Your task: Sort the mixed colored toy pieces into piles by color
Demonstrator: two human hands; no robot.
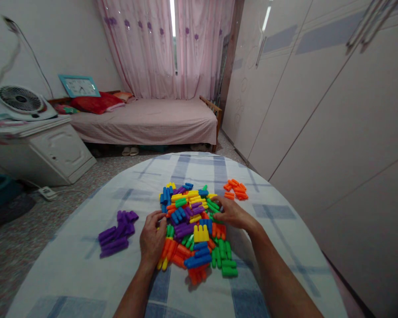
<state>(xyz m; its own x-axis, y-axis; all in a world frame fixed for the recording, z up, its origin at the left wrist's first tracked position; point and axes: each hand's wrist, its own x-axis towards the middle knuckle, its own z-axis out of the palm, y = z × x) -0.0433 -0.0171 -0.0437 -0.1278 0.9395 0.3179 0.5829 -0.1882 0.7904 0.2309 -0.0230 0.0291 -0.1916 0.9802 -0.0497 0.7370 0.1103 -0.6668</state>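
Note:
A mixed heap of plastic finger-shaped building blocks (185,229) in yellow, blue, purple, green and orange lies in the middle of the round table. My left hand (153,236) rests against the heap's left side, fingers loosely bent and touching blocks there; its fingertips are partly hidden. On the heap's right side is my right hand (234,213), thumb and fingers apart around green blocks (213,206). Whether it grips one of them cannot be made out. A yellow block (201,233) sits on top near the front, with a blue block (199,260) below it.
Purple blocks (119,233) form a separate group at left, and orange blocks (236,189) another at the far right. A checked cloth (272,260) covers the table. Beyond stand a bed (146,119), a cabinet with a fan (23,102), and a wardrobe (318,110) along the right.

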